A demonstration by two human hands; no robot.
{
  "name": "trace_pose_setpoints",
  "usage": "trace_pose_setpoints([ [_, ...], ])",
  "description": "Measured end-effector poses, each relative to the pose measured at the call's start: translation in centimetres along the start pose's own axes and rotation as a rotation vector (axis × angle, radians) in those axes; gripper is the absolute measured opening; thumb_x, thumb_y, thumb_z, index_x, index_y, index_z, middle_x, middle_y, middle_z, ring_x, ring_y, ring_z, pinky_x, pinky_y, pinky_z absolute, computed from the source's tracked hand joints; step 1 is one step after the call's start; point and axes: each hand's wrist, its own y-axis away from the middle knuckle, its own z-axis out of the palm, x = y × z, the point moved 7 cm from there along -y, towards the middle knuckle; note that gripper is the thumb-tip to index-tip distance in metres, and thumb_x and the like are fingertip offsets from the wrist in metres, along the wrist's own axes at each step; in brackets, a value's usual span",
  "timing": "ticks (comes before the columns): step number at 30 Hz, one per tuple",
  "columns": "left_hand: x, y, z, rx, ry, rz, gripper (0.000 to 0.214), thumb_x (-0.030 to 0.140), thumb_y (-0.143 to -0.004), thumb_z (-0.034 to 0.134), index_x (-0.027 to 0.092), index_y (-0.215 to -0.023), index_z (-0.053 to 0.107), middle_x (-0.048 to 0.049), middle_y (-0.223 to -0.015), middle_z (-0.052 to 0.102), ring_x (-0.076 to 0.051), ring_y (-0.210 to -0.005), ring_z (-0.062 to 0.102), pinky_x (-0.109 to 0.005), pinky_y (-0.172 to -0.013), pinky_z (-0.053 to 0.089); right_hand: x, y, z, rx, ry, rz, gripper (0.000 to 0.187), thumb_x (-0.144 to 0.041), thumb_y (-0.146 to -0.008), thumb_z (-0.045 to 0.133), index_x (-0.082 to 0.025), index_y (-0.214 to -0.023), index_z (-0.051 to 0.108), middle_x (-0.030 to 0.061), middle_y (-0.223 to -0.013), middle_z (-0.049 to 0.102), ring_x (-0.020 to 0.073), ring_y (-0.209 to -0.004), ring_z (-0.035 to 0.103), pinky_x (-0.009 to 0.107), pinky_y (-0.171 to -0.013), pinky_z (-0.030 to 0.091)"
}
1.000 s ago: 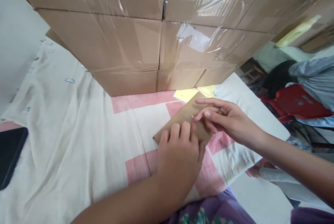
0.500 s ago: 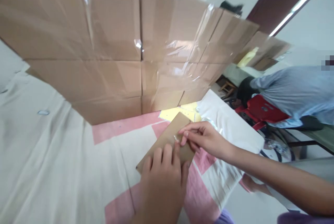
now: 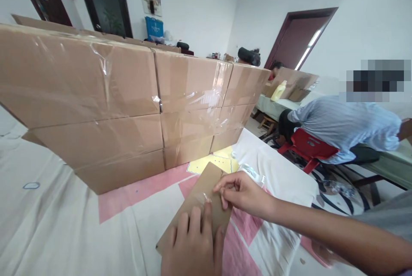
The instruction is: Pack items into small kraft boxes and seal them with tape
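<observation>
A flat piece of brown cardboard (image 3: pixel 188 203) lies slanted on the cloth-covered surface (image 3: pixel 128 241). My left hand (image 3: pixel 195 241) rests on its lower part, palm down with fingers stretched out and a little apart. Near that index fingertip a small shiny clear scrap (image 3: pixel 204 198), like tape or thin plastic, lies on the cardboard. My right hand (image 3: pixel 241 192) hovers over or touches the cardboard's right side, thumb and fingers pinched together. Whatever is between those fingertips is too small to make out.
A wall of stacked cardboard boxes (image 3: pixel 128 138) under clear film stands behind. A yellow patterned patch (image 3: pixel 206 164) and a white bundle (image 3: pixel 252 173) lie past the cardboard. To the right, a person in a blue shirt (image 3: pixel 341 125) sits on a red chair (image 3: pixel 310 147).
The camera has tilted up, bringing doors and the far wall into view. Both hands stay at the cardboard, the left flat and the right pinched. More of the clear scrap shows.
</observation>
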Motion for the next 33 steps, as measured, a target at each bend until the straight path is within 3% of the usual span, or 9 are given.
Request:
trace_pose_setpoints([
  [12,0.2,-0.1,0.1,-0.034,-0.015,-0.014,0.039,0.041,-0.096,0.056,0.022,-0.128,0.069,-0.0060,-0.092,0.068,-0.023,-0.082,0.056,-0.039,-0.069,0.039,-0.7,1.2,-0.8,0.085,0.031,-0.052,0.015,-0.021,-0.080,0.065,-0.017,-0.094,0.070,-0.0023,-0.060,0.065,0.0127,-0.055,0.061,0.025,-0.056,0.047],
  [17,0.0,0.0,0.1,-0.020,0.024,-0.032,0.038,0.039,-0.094,0.061,0.025,-0.129,0.068,-0.0064,-0.094,0.067,-0.023,-0.083,0.057,-0.037,-0.070,0.040,-0.8,1.5,-1.3,0.136,0.251,-0.148,0.018,-0.017,-0.083,0.060,-0.017,-0.097,0.071,-0.0016,-0.063,0.064,0.0128,-0.056,0.059,0.025,-0.055,0.046],
  [19,-0.1,0.0,0.1,-0.017,0.053,-0.041,0.039,0.038,-0.093,0.062,0.027,-0.130,0.068,-0.0064,-0.094,0.066,-0.023,-0.084,0.058,-0.036,-0.069,0.040,-0.9,1.6,-1.0,0.091,0.377,-0.181,0.032,-0.015,-0.082,0.059,-0.017,-0.112,0.071,-0.0037,-0.062,0.062,0.0109,-0.054,0.055,0.023,-0.052,0.041],
  [20,-0.2,0.1,0.1,-0.012,0.061,-0.043,0.039,0.038,-0.093,0.062,0.027,-0.130,0.067,-0.0065,-0.094,0.066,-0.023,-0.085,0.058,-0.036,-0.069,0.040,-0.9,1.7,-0.6,0.044,0.423,-0.192,0.048,-0.012,-0.081,0.059,-0.018,-0.129,0.066,-0.0058,-0.061,0.059,0.0099,-0.052,0.052,0.022,-0.051,0.038],
  [22,-0.2,0.1,0.2,0.001,0.056,-0.039,0.039,0.038,-0.093,0.062,0.027,-0.131,0.067,-0.0067,-0.095,0.067,-0.024,-0.087,0.059,-0.036,-0.069,0.041,-0.8,1.9,0.1,-0.059,0.465,-0.204,0.083,-0.008,-0.079,0.057,-0.021,-0.159,0.038,-0.0103,-0.059,0.053,0.0087,-0.049,0.046,0.020,-0.049,0.034],
  [24,-0.1,0.1,0.2,0.015,0.026,-0.026,0.040,0.039,-0.094,0.061,0.026,-0.131,0.068,-0.0070,-0.096,0.068,-0.024,-0.088,0.060,-0.037,-0.071,0.042,-0.7,2.0,0.5,-0.119,0.458,-0.205,0.100,-0.006,-0.079,0.056,-0.022,-0.167,0.012,-0.0126,-0.058,0.047,0.0084,-0.048,0.044,0.020,-0.049,0.032],
  [29,0.3,-0.1,-0.1,-0.003,-0.022,-0.018,0.041,0.037,-0.096,0.056,0.019,-0.131,0.068,-0.0071,-0.096,0.070,-0.024,-0.086,0.059,-0.040,-0.071,0.043,-0.3,1.8,0.4,-0.131,0.376,-0.137,0.095,-0.008,-0.085,0.052,-0.020,-0.168,0.008,-0.0103,-0.062,0.053,0.0087,-0.052,0.047,0.020,-0.052,0.036],
  [33,0.6,-0.4,-1.0,-0.082,-0.001,-0.055,0.041,0.038,-0.099,0.054,0.018,-0.131,0.069,-0.0065,-0.094,0.069,-0.024,-0.084,0.059,-0.041,-0.072,0.042,-0.2,1.2,0.1,-0.138,0.208,0.022,0.097,-0.011,-0.083,0.053,-0.017,-0.168,0.006,-0.0076,-0.066,0.064,0.0086,-0.050,0.047,0.020,-0.049,0.037],
])
